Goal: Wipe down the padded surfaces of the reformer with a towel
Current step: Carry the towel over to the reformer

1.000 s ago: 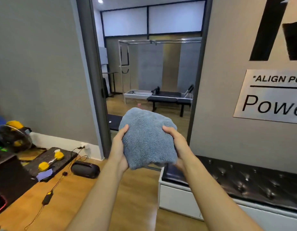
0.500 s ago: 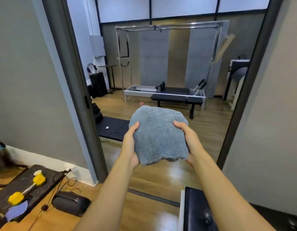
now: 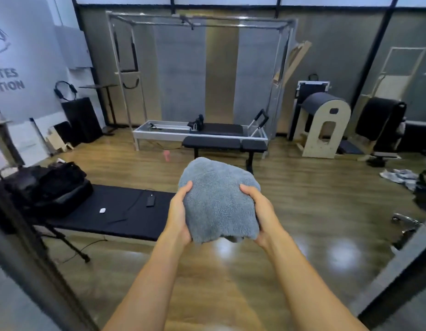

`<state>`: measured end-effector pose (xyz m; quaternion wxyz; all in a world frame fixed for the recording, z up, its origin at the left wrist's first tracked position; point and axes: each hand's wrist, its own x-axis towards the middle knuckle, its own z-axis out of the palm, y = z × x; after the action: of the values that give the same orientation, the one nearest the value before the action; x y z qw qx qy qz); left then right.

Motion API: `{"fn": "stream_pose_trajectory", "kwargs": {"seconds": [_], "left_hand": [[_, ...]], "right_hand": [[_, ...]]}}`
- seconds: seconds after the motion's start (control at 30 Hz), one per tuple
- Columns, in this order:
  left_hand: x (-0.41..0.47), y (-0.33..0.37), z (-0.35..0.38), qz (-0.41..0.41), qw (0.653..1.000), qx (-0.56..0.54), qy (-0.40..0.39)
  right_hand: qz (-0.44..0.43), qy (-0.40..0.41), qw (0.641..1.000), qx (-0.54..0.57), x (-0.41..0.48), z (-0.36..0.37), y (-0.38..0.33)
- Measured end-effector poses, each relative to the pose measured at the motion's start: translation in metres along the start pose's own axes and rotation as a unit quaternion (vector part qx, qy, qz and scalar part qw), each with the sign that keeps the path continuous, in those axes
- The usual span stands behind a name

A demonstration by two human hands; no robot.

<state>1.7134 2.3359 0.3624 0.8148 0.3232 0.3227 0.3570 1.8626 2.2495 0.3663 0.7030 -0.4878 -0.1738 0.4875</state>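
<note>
A folded grey-blue towel (image 3: 219, 201) is held out in front of me at chest height. My left hand (image 3: 179, 211) grips its left side and my right hand (image 3: 257, 211) grips its right side. Across the wooden floor, against the far wall, stands the reformer (image 3: 200, 131), a silver frame with a tall metal tower, a black padded carriage (image 3: 221, 127) and black shoulder rests. A black padded bench (image 3: 216, 143) stands just in front of it. Both are well beyond arm's reach.
A low black padded table (image 3: 116, 209) stands at the left with a black bag (image 3: 47, 185), a phone and a small white case on it. A wooden ladder barrel (image 3: 324, 125) stands at the right. Door frame edges flank me at the left (image 3: 28, 247) and right (image 3: 398, 271).
The view has advanced through the doorway into the studio; the frame now sits at the image edges and the reformer looks closer. Both hands hold the towel the same way.
</note>
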Motion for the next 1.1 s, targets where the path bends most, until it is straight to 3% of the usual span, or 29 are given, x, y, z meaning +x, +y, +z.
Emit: {"fn": "stream_pose_trajectory", "kwargs": {"seconds": [0.17,0.77,1.1], "left_hand": [[0.150,0.028,0.003,-0.036,0.999,0.010,-0.008],[0.725,0.170,0.065,-0.008,0.998,-0.004,0.060],[1.050,0.238,0.102,0.005,0.998,-0.007,0.070]], "right_hand": [[0.001,0.031,0.999,-0.016,0.143,-0.001,-0.018],[0.030,-0.036,0.998,-0.041,0.755,0.036,-0.131],[0.032,0.017,0.998,-0.047,1.058,0.050,-0.189]]}}
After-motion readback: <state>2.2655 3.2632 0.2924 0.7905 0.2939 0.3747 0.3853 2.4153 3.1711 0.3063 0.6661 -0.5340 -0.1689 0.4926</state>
